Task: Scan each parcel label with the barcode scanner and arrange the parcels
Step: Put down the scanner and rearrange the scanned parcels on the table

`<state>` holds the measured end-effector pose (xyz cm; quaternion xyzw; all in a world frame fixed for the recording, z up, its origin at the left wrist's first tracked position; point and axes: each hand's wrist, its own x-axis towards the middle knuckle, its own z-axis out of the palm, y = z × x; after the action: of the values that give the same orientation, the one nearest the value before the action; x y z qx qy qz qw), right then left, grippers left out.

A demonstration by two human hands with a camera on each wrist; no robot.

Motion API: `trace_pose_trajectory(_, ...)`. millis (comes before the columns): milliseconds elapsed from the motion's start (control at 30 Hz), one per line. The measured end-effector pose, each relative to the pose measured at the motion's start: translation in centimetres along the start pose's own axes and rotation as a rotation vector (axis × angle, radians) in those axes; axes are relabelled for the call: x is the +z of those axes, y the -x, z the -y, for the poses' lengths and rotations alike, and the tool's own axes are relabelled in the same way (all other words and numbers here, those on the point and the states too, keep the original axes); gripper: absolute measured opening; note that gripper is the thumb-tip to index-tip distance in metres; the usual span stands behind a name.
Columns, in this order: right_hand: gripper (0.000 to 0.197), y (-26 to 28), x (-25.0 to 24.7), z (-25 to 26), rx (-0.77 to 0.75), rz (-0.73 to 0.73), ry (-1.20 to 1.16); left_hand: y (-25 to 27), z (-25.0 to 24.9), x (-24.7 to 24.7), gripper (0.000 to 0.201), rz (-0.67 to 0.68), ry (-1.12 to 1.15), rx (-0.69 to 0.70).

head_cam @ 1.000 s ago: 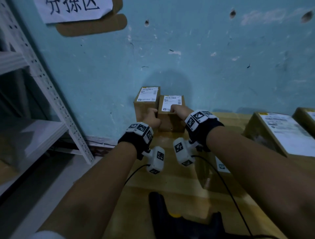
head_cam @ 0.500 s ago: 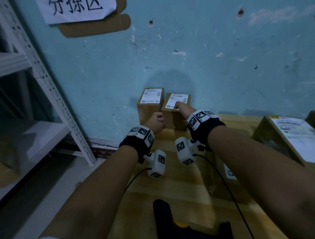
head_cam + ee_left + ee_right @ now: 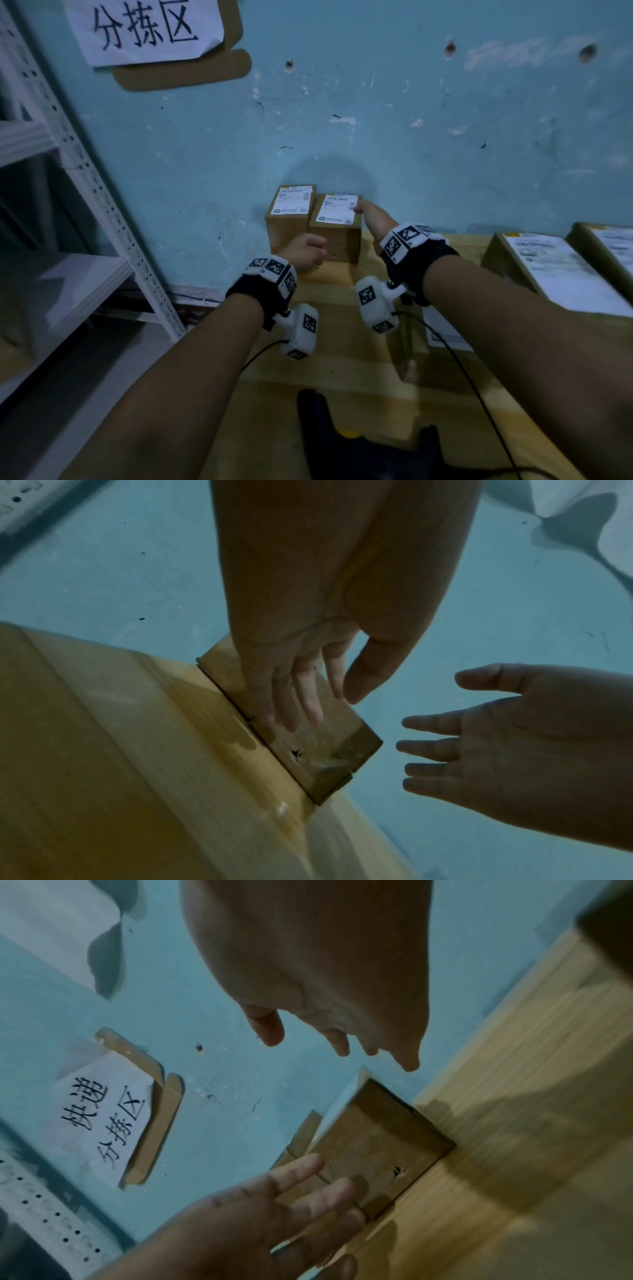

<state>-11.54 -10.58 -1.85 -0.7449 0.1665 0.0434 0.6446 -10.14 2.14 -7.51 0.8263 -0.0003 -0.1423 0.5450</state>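
Two small cardboard parcels stand side by side against the blue wall at the table's far left end, white labels facing up: the left parcel (image 3: pixel 291 212) and the right parcel (image 3: pixel 337 228). My left hand (image 3: pixel 303 251) lays straight fingers (image 3: pixel 301 710) flat on the right parcel's front face (image 3: pixel 308 745). My right hand (image 3: pixel 371 219) is open with spread fingers (image 3: pixel 339 1042). It hovers at the parcel's top right corner, and the left wrist view shows it apart from the box. The black and yellow barcode scanner (image 3: pixel 349 448) lies on the table near me, held by neither hand.
A large labelled parcel (image 3: pixel 561 270) and another (image 3: pixel 613 246) sit at the right of the wooden table (image 3: pixel 342 370). One more labelled parcel (image 3: pixel 442 329) lies under my right forearm. A white perforated shelf rack (image 3: pixel 102 205) stands left of the table. A paper sign (image 3: pixel 144 31) hangs on the wall.
My right hand has let go of the right parcel's top and opened beside it. My left hand has flattened against its front face. The parcel now sits beside the left one.
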Motion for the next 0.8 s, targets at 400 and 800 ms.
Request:
trace_pose_trajectory(400, 0.017, 10.7, -7.5, 1.4, -0.249, -0.100, 0.194, 8.6, -8.8, 6.4, 0.020, 0.145, 0.078, 0.150)
trace_pose_trajectory(800, 0.028, 16.4, -23.2, -2.1, -0.278, -0.543, 0.358, 15.2, -14.8, 18.3, 0.041, 0.264, 0.027, 0.342)
